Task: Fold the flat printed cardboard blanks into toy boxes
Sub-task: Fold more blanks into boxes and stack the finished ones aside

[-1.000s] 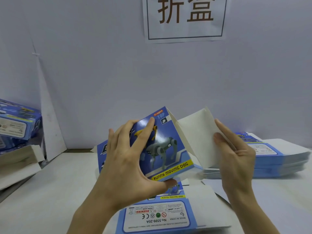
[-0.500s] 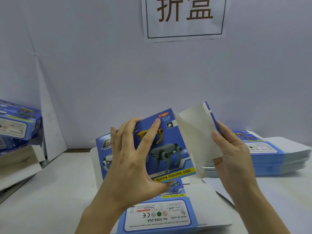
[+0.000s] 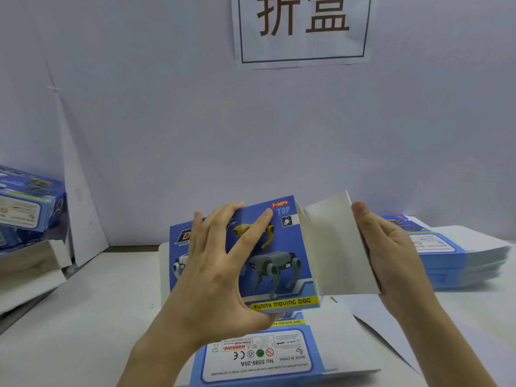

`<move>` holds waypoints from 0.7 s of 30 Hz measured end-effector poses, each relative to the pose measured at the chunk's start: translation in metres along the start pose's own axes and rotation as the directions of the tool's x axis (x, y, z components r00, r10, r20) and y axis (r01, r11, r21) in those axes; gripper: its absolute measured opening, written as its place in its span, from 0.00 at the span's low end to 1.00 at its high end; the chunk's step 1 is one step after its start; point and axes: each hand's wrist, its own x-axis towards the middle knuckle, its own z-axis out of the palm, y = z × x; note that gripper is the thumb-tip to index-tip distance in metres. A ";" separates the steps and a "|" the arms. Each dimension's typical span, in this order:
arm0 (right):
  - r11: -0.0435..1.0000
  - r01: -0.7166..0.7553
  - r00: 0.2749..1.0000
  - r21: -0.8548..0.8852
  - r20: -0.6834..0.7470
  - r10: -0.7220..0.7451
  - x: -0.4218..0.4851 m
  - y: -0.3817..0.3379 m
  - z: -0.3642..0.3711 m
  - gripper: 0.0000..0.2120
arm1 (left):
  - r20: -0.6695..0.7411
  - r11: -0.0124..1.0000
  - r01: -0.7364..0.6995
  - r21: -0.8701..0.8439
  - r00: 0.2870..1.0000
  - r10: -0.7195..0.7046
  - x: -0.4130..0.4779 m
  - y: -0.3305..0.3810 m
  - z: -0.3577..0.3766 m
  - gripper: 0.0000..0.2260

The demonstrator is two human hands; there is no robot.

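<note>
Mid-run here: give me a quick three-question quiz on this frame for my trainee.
1. True or false: the left hand grips the printed box across its front panel.
2. The right hand touches: A the white flap, B a finished box, C the wall sign.
3. Fill in: the stack of flat blanks lies on the person's ___ side.
Key: 1 true; 2 A; 3 right.
</note>
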 end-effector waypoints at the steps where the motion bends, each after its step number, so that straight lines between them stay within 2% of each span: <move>1: 1.000 0.000 1.000 -0.020 0.027 0.000 0.000 0.000 0.001 0.20 | -0.003 1.000 0.004 -0.004 1.000 -0.004 0.000 0.000 0.000 0.47; 3: 0.994 0.053 0.998 -0.095 0.039 -0.050 0.002 0.003 0.001 0.19 | -0.001 1.000 0.006 -0.002 1.000 -0.006 0.001 0.000 0.000 0.47; 5: 0.961 0.156 0.987 -0.229 0.001 -0.160 0.006 0.008 -0.001 0.18 | 0.009 1.000 0.016 -0.004 1.000 -0.016 0.000 -0.001 0.000 0.48; 7: 0.944 0.161 0.983 -0.289 -0.034 -0.178 0.010 0.010 -0.006 0.16 | 0.021 0.999 0.039 -0.023 0.999 -0.039 -0.001 -0.001 0.000 0.51; 10: 0.982 0.069 0.997 -0.176 -0.012 -0.072 0.007 0.003 -0.012 0.14 | 0.029 0.997 0.059 -0.054 0.998 -0.058 -0.001 -0.001 0.001 0.51; 13: 1.000 -0.011 0.986 -0.017 0.163 0.014 0.000 -0.004 -0.011 0.11 | 0.005 0.997 0.071 -0.040 0.998 -0.070 0.000 0.001 0.003 0.49; 17: 0.998 0.063 0.974 0.007 0.217 -0.063 -0.008 -0.001 0.006 0.09 | 0.003 0.997 0.059 0.054 0.998 -0.060 0.000 0.007 0.003 0.50; 21: 0.983 0.164 0.938 0.082 0.294 -0.181 -0.013 0.004 0.024 0.16 | -0.004 0.990 0.041 0.132 0.999 -0.041 0.001 0.012 0.002 0.51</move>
